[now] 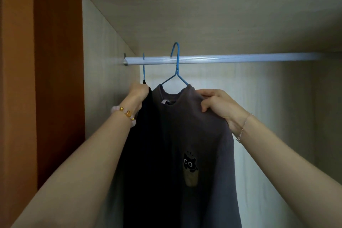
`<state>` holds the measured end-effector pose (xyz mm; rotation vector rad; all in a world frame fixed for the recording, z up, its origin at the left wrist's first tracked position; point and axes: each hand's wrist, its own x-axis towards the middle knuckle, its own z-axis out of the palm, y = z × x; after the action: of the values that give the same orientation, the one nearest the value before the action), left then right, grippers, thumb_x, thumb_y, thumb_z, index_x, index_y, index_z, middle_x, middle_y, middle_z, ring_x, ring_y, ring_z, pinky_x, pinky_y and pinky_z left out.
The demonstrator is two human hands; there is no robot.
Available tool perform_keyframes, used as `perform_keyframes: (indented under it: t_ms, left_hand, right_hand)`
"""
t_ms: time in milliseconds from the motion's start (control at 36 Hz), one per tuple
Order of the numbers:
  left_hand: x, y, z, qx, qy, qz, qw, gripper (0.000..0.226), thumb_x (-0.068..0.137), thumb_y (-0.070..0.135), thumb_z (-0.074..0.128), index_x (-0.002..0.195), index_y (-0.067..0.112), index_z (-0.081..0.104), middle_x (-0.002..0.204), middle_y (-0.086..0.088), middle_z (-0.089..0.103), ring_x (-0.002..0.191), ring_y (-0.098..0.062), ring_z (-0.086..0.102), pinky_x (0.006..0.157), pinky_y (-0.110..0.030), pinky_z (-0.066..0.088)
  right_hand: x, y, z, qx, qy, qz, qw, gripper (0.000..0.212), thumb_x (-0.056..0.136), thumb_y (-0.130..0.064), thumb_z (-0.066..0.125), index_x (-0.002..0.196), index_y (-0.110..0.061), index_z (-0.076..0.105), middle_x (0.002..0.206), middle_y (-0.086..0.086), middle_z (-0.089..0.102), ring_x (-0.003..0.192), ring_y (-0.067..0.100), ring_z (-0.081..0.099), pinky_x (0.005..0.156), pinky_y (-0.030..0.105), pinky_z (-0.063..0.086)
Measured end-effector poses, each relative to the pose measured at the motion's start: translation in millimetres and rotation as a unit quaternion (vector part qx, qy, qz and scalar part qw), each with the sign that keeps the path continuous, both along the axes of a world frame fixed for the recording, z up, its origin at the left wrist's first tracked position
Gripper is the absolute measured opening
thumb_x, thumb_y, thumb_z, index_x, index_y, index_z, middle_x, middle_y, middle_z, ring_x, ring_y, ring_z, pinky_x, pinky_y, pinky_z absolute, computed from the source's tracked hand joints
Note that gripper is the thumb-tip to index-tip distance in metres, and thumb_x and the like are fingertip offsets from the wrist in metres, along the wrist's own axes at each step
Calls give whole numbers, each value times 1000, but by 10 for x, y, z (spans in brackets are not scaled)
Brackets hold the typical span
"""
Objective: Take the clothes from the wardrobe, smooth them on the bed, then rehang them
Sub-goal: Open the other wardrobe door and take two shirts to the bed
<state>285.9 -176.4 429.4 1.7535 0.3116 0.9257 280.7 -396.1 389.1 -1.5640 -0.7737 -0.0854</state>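
A grey-purple T-shirt (pixel 192 135) with a small cat print hangs on a blue wire hanger (pixel 176 68). The hanger's hook is level with the silver wardrobe rail (pixel 240 58); whether it rests on the rail I cannot tell. My right hand (pixel 216 103) pinches the shirt's right shoulder. To its left a black garment (pixel 146 153) hangs from a second blue hanger (pixel 143 69) that is hooked on the rail. My left hand (pixel 138 90) is closed on the top of the black garment, just under that hanger's neck.
The wardrobe's left side panel (pixel 103 79) stands close beside the black garment. A shelf (pixel 203 15) runs a short way above the rail. The rail to the right of the shirt carries nothing. An orange-brown door edge (pixel 55 61) is at the far left.
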Motion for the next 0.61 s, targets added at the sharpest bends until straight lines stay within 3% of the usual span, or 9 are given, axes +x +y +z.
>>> perform_keyframes:
  t_ms: [83,139,194,278,361,389,444,472,611]
  left_hand:
    - [11,24,-129,-17,-8,6,1000,22,91,2,44,110,-5,52,101,-19,54,93,-33,57,87,-40,50]
    - [10,45,-188,-16,-8,8,1000,13,90,2,45,82,1,55,97,-20,56,93,-34,59,84,-40,51]
    - [23,74,-217,-23,-14,14,1000,21,90,4,44,70,7,49,96,-20,58,90,-32,59,80,-39,51]
    - [16,99,-177,-26,-26,7,999,12,90,5,45,91,1,56,105,-23,59,95,-32,60,85,-40,51]
    - [1,157,-49,-12,-23,-4,1000,33,91,6,44,120,-5,53,103,-20,61,93,-25,56,82,-33,49]
    - [-2,171,13,-4,-26,-12,1000,30,91,7,43,116,-3,56,94,-15,59,86,-24,53,76,-32,47]
    - [-6,158,138,-9,-24,-9,1000,15,92,7,42,85,6,55,83,-8,51,69,-19,49,66,-30,45]
    - [5,160,189,-21,-25,-6,999,22,93,6,42,72,10,48,79,-7,49,63,-16,46,65,-29,45]
    - [51,131,273,-52,-16,-37,998,31,95,4,41,64,11,41,68,-6,45,58,-15,43,55,-24,38]
  right_hand:
    - [-55,-101,-249,3,21,27,999,56,63,17,37,100,-9,71,86,12,70,78,25,64,73,32,51]
    - [-85,-163,-420,1,33,45,998,57,64,18,37,101,-8,70,88,11,71,80,26,65,73,32,51]
    - [-109,-218,-593,0,52,56,997,56,65,19,37,102,-8,70,89,11,72,81,26,66,73,32,53]
    - [-130,-278,-826,-15,68,56,996,56,55,10,44,101,-9,71,92,13,72,83,26,67,73,31,53]
    - [-127,-330,-960,-29,80,59,995,60,48,5,44,100,-9,71,93,13,72,84,27,67,72,31,55]
    - [-121,-349,-978,-29,84,62,994,60,48,5,44,99,-9,71,94,14,73,85,28,67,73,31,55]
    - [-108,-382,-984,-27,92,68,993,60,47,6,44,99,-7,71,97,17,72,86,29,67,74,33,55]
    - [-102,-396,-980,-24,96,71,993,60,46,6,44,99,-6,70,97,18,72,85,29,67,73,32,54]
    - [-72,-431,-970,-19,103,74,992,59,47,6,44,97,-7,71,92,16,72,81,28,67,70,29,55]
